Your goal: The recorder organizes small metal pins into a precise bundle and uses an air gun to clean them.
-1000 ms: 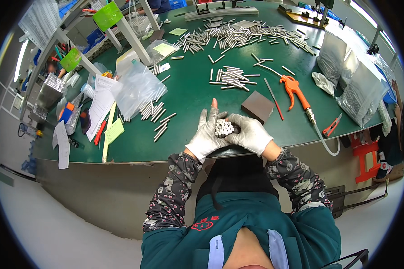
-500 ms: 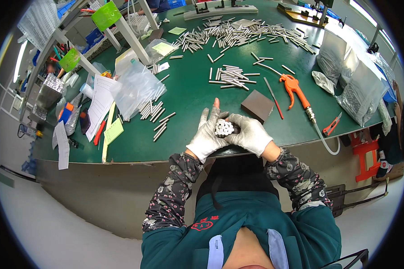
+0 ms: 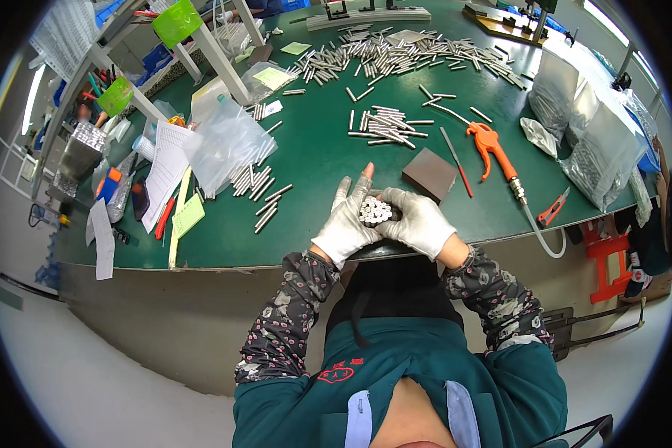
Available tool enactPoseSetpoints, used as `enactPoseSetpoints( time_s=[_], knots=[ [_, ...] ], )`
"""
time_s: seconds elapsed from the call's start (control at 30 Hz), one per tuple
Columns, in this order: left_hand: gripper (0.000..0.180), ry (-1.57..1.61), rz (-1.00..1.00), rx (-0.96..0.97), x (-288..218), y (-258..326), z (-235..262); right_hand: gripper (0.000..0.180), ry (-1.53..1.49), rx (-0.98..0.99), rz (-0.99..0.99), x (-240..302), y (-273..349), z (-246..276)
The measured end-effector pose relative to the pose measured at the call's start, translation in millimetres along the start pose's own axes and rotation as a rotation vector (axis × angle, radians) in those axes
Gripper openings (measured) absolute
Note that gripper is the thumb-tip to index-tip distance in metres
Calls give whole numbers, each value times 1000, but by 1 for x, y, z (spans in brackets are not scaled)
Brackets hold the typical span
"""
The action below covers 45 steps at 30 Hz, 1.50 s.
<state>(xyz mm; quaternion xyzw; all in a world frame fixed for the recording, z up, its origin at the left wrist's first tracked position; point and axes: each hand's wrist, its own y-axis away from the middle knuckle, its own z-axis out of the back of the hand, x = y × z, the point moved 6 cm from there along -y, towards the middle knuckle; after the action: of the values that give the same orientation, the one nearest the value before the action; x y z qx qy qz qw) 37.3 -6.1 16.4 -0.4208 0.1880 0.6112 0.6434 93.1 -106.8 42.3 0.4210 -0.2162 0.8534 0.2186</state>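
Note:
Between my two gloved hands, close to the table's near edge, is a bundle of metal pins [image 3: 375, 211], its round ends facing up. My left hand [image 3: 347, 224] cups the bundle from the left, with a bare fingertip sticking up. From the right, my right hand [image 3: 420, 222] wraps its fingers round the same bundle. Both wear whitish gloves with greyed fingers. Just beyond the right hand lies a dark brown block [image 3: 430, 175]. A loose group of metal pins [image 3: 387, 125] lies farther out, and another pin group [image 3: 252, 184] is to the left.
A large pin pile [image 3: 411, 56] spreads across the far table. To the right lie an orange air blow gun [image 3: 487, 145], a thin file with a red handle [image 3: 463, 175], a red cutter [image 3: 552, 207] and clear bags [image 3: 601, 157]. Plastic bags [image 3: 228, 145] and papers [image 3: 168, 168] crowd the left.
Both hands and the bundle stay almost in place, with only a very slight shift. The loose pins and tools lie as before.

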Motion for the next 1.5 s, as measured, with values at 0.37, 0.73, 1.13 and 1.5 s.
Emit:
enactPoseSetpoints(
  time_s=[0.37, 0.73, 1.13, 1.5],
  knots=[
    [105, 23, -7, 28, 7, 0, -5, 43, 23, 6, 15, 1, 1, 0],
    [99, 10, -43, 17, 11, 1, -7, 46, 7, 43, 6, 1, 2, 0],
    [87, -3, -65, 26, 5, -2, -4, 40, 191, 49, 54, 19, 3, 11],
    [56, -232, 13, 183, 6, -5, -15, 13, 532, -150, 421, 59, 4, 0]
  ],
)
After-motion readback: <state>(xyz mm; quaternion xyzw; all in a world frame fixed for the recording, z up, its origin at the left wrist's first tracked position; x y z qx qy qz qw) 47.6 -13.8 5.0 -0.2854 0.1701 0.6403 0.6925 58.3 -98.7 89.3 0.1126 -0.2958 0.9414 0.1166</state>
